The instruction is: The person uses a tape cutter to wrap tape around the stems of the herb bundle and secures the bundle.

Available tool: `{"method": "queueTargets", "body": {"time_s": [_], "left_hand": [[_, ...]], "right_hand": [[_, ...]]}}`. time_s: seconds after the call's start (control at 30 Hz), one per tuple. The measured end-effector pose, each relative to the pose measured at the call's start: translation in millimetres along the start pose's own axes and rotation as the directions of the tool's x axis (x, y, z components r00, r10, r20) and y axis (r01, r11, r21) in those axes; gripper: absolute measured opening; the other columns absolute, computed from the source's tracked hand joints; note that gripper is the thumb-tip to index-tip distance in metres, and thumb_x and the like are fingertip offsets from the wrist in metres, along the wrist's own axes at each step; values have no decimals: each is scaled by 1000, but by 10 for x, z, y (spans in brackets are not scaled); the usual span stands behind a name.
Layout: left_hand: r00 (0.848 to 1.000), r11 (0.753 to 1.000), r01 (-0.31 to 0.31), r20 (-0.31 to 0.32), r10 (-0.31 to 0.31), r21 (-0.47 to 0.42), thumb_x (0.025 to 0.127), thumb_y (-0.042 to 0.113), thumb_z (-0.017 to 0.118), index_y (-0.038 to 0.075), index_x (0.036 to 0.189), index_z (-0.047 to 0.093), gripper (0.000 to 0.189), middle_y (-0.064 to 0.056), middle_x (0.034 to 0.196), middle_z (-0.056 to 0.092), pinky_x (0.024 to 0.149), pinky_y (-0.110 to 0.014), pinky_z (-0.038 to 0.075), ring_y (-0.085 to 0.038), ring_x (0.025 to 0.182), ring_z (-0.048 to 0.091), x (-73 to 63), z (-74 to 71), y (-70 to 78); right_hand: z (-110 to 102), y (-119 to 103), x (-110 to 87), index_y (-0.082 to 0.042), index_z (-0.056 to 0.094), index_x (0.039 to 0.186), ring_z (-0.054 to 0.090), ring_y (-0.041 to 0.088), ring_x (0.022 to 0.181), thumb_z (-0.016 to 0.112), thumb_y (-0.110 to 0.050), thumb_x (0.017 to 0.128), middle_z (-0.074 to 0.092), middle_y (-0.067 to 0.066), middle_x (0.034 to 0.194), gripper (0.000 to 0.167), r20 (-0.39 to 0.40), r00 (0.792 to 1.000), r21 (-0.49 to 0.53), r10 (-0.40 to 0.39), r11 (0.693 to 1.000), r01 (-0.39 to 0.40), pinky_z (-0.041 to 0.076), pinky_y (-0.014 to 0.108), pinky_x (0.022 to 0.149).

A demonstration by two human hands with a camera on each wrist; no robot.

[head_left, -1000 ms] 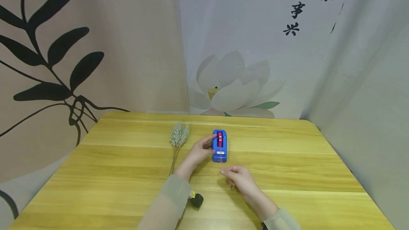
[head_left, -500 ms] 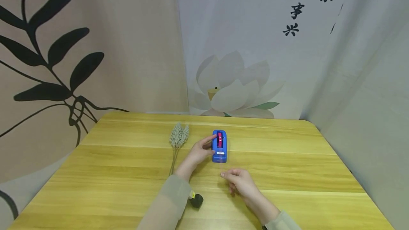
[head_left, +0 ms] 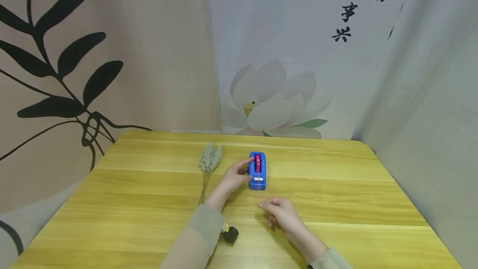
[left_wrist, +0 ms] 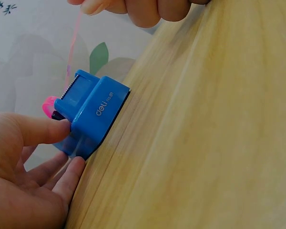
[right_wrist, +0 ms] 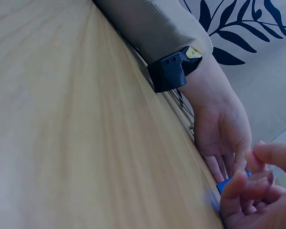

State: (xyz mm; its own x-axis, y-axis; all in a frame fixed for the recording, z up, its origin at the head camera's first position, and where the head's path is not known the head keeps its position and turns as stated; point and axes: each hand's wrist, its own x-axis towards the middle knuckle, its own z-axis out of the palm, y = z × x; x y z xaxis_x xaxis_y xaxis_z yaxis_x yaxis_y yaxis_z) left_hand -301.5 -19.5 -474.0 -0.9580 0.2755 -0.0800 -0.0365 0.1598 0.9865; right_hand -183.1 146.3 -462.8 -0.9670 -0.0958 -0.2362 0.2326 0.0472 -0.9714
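The left hand (head_left: 233,177) grips the side of the blue tape dispenser (head_left: 257,183) on the wooden table (head_left: 336,194), while the right hand (head_left: 281,211) (nearer the camera) pinches 1 thin tape strip (left_wrist: 73,43) that stretches from it.

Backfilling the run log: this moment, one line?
left hand: holds tape dispenser; right hand: pinches tape strip; strip: reaches dispenser; dispenser: on table

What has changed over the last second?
The right hand, pinching the tape strip, has drawn slightly back, away from the blue tape dispenser. Nothing was newly gripped or released. The left hand still holds the dispenser in place; the grey-green sprigs lie as before.
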Motion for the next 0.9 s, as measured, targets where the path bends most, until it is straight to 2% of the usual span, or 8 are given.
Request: {"method": "queueTargets", "body": {"time_s": [0.5,0.7,0.9], "left_hand": [[1000,1000,-1,-10,1,5,85,-4,66,25,138,56,61,-21,142,46,104,-60,31,-39,129,44,-15,0,19],[1000,1000,3,-10,-3,-1,85,-4,66,24,138,56,61,-21,142,46,104,-60,31,-39,129,43,-30,4,22],[1000,1000,-4,-11,4,-1,85,-4,65,23,138,55,61,-21,143,46,104,-59,32,-39,129,43,-38,-1,34]], "right_hand": [[10,-12,-42,3,64,78,44,11,48,67,-15,86,39,-5,51,20,-1,1000,-11,0,1000,0,41,23,49],[33,-3,-61,7,64,80,42,10,48,67,-12,85,39,-5,52,20,2,1000,-26,-29,999,29,41,23,49],[42,14,-60,10,66,83,38,9,42,68,-12,85,38,-5,48,22,15,999,-59,-39,997,40,35,22,41]]}}
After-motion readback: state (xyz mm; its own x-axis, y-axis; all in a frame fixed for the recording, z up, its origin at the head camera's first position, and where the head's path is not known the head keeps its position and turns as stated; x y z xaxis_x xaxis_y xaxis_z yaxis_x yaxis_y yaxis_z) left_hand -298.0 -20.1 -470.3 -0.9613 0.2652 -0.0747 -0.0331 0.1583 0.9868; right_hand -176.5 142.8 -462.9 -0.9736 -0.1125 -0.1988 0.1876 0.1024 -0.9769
